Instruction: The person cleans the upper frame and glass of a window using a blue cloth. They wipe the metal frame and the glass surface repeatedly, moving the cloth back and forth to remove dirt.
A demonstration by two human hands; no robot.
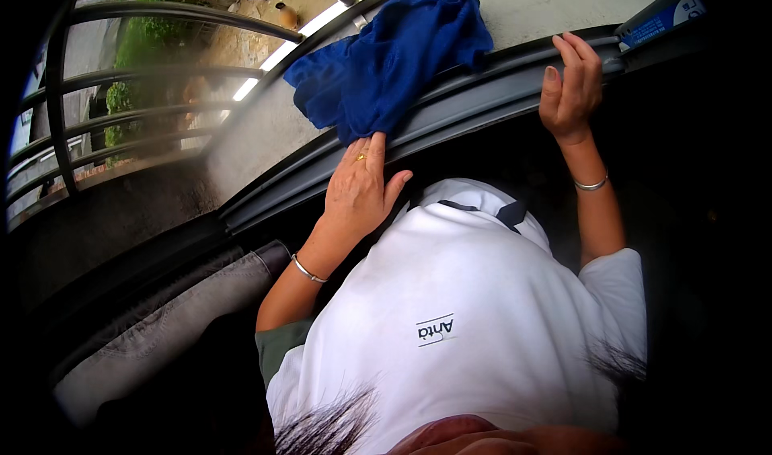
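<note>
A crumpled blue cloth (392, 57) lies across the windowsill and the window's metal track. At its near edge, my left hand (359, 183) touches the cloth with the fingers extended, back of the hand up, and the thumb apart. Some of its fingertips are partly hidden at the cloth. My right hand (573, 87) is at the right part of the grey metal window track (464, 102), its fingers raised and slightly bent, with nothing seen in it. Whether that hand rests on the track is unclear.
Metal bars (181, 12) stand outside the pale sill (531, 3), with birds on the ground beyond. A blue-and-white label (660, 24) is at the upper right. Grey denim fabric (181, 310) shows at lower left, beside the dark wall below the window.
</note>
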